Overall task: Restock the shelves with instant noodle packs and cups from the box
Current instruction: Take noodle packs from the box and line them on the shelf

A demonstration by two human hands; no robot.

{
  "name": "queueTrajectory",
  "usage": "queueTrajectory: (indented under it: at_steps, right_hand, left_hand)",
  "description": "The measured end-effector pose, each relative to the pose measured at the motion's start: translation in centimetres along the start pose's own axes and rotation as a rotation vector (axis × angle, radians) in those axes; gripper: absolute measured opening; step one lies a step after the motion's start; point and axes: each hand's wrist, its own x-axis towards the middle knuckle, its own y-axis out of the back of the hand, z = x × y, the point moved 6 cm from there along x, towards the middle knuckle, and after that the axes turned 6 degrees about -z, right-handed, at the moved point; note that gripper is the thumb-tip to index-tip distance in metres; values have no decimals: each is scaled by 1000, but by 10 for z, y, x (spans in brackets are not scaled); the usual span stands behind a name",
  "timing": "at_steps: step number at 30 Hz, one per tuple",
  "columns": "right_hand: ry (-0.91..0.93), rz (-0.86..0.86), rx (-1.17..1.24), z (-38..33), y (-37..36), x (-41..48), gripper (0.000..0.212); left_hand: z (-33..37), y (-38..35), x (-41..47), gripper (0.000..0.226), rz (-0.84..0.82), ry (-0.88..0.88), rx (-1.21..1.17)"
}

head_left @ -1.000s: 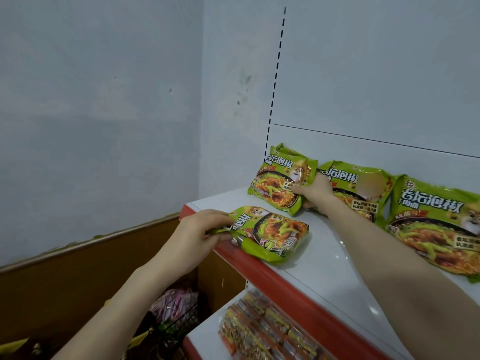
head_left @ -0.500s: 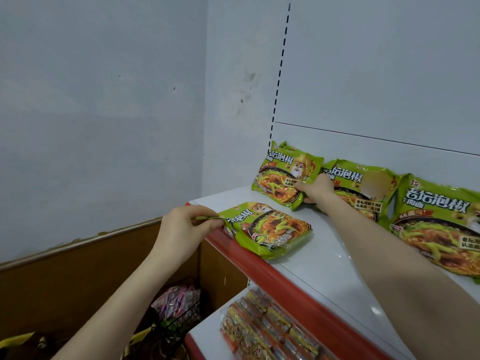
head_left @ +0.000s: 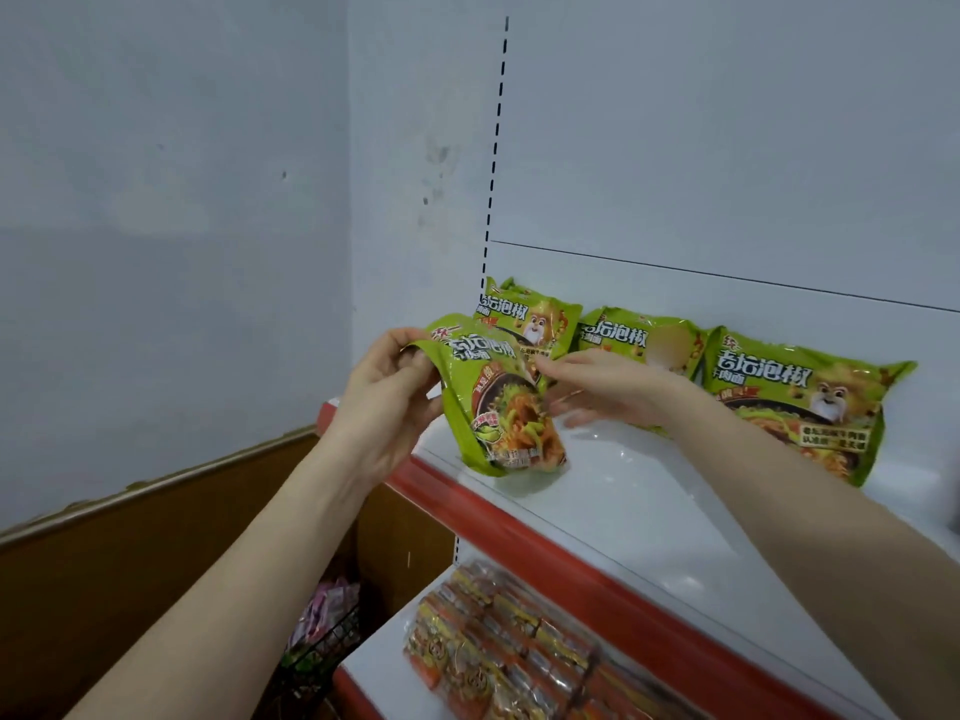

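Observation:
A green instant noodle pack (head_left: 498, 407) stands almost upright on the white top shelf (head_left: 639, 501), near its left front corner. My left hand (head_left: 387, 394) grips the pack's upper left edge. My right hand (head_left: 605, 389) touches the pack's right side with its fingers spread. Three more green packs lean against the back panel: the leftmost pack (head_left: 535, 319) just behind the held one, a middle pack (head_left: 644, 337) partly hidden by my right hand, and a right pack (head_left: 800, 402).
The shelf has a red front edge (head_left: 597, 579). A lower shelf holds orange-red noodle packs (head_left: 509, 662). A black wire basket (head_left: 324, 636) with pink items stands on the floor at the left, beside a brown wooden panel (head_left: 156, 543).
My left hand lifted the flat-lying pack from the shelf's front edge and tipped it upright. My right hand left the leaning leftmost pack and came forward to the held pack's right side.

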Motion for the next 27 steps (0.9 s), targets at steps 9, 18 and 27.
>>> queueTrajectory:
  at_steps: [9,18,27]
  right_hand:
    - [179,-19,546,10,25,-62,75]
    - [209,648,489,31,80,-90,44]
    - [84,789,195,43,65,-52,23]
  left_hand:
    - [-15,-29,12,23,-17,11,29]
    - [-85,-14,-14,49,-331,113,1621]
    - [-95,-13,-13,45,-406,129,1758]
